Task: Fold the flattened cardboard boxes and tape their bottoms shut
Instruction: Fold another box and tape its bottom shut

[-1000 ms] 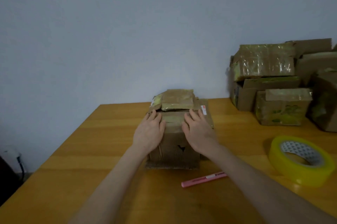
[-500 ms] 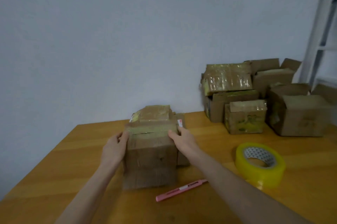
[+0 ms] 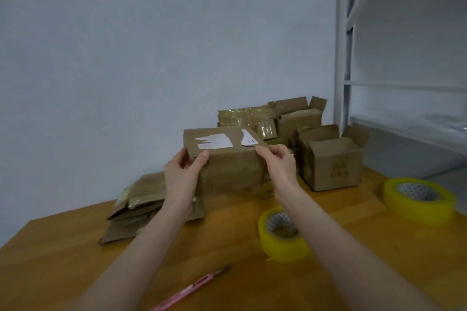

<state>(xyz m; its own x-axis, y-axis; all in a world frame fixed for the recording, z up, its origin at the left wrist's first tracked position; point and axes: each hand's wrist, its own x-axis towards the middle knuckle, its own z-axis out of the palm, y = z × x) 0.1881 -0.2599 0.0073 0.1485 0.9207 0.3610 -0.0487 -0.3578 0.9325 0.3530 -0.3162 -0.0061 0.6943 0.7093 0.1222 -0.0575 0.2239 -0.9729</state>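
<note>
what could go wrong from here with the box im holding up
1. The left hand and right hand only pinch the cardboard box near its top edge, so it may slip, or a flap may tear as it opens.
2. The near tape roll stands just under the right forearm; lowering the box could knock it.
3. The pink knife lies between the forearms, its blade seemingly out; a careless reach could cut.
</note>
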